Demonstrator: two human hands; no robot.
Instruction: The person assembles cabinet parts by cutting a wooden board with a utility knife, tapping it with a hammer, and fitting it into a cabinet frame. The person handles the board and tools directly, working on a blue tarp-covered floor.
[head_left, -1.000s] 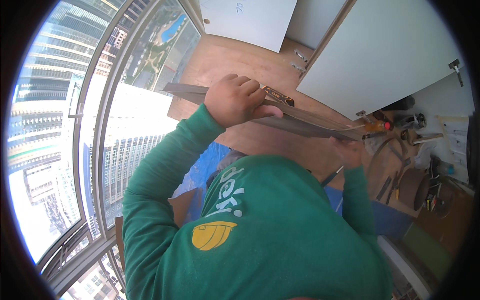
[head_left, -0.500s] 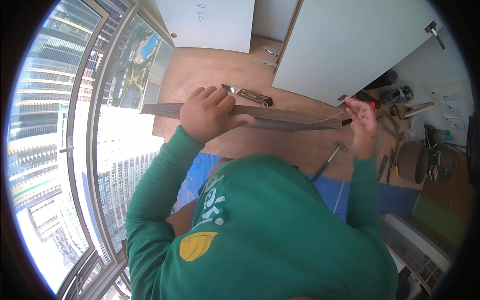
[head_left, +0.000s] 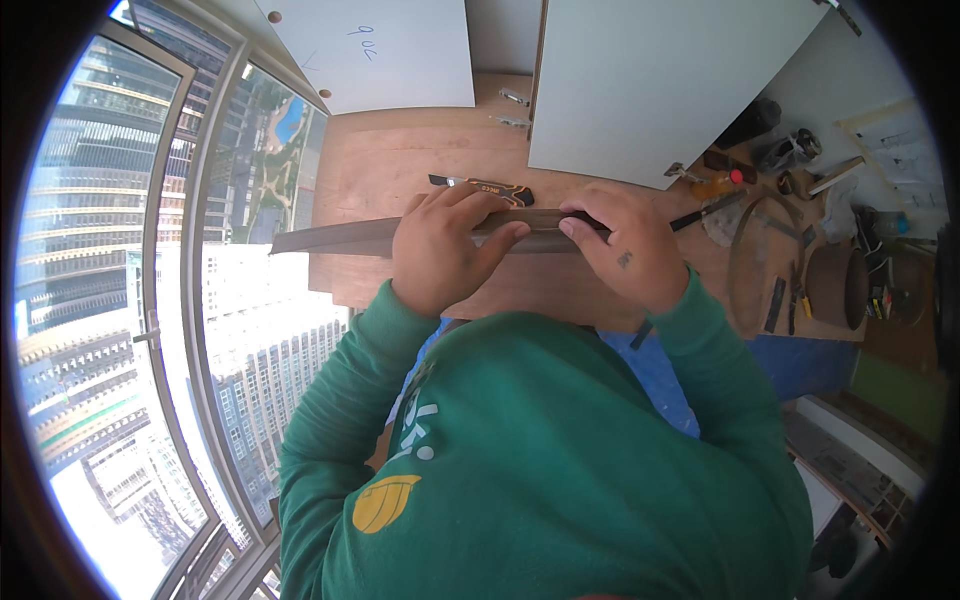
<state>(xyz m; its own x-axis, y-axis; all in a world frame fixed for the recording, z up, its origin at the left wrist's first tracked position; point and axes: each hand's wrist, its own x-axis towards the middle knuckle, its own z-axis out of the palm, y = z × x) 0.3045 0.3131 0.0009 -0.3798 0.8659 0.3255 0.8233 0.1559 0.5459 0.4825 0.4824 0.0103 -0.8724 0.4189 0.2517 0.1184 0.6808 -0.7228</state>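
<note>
A long, narrow brown wood-grain board [head_left: 338, 237] lies crosswise in front of me, its left end reaching toward the window. My left hand [head_left: 447, 235] wraps over it near the middle, thumb on the near side. My right hand [head_left: 628, 245] pinches the board's upper edge a little further right, thumb and fingers closed on it. That hand hides the board's right end. Just beyond the board lies an orange-and-black utility knife [head_left: 515, 191] with its blade out, close to my left fingertips.
Plywood worktop [head_left: 365, 150] lies under everything. White panels [head_left: 640, 90] stand at the back. At right are an orange bottle with a red cap [head_left: 716, 185], a brown band roll [head_left: 838, 287] and several hand tools. My right sleeve partly hides a hammer handle [head_left: 642, 334]. Windows [head_left: 170, 330] line the left.
My right hand has come left from beyond the board's end, where a thin strip ran toward it, and now grips the board. My left hand has shifted slightly right along it.
</note>
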